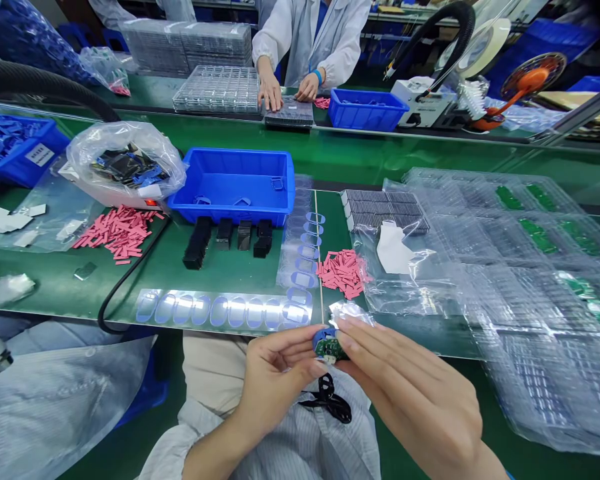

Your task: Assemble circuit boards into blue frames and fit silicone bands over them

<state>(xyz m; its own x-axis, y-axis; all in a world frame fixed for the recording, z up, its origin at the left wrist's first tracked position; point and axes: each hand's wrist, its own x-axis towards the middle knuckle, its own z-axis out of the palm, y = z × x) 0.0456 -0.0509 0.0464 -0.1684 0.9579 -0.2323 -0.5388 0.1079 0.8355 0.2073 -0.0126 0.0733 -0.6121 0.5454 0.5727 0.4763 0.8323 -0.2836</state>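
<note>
Your left hand [280,380] and right hand [410,393] grip a small green circuit board [329,347] with a blue part, pinched narrowly between the fingertips above the bench edge at 12 o'clock. A clear plastic scrap [347,312] lies just beyond it, pink strips [343,273] lie farther out, and a black cable [329,400] rests on your lap at 6 o'clock.

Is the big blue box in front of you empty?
Not quite: the blue plastic bin is nearly empty, with only a few small loop-shaped pieces lying on its floor.
</note>
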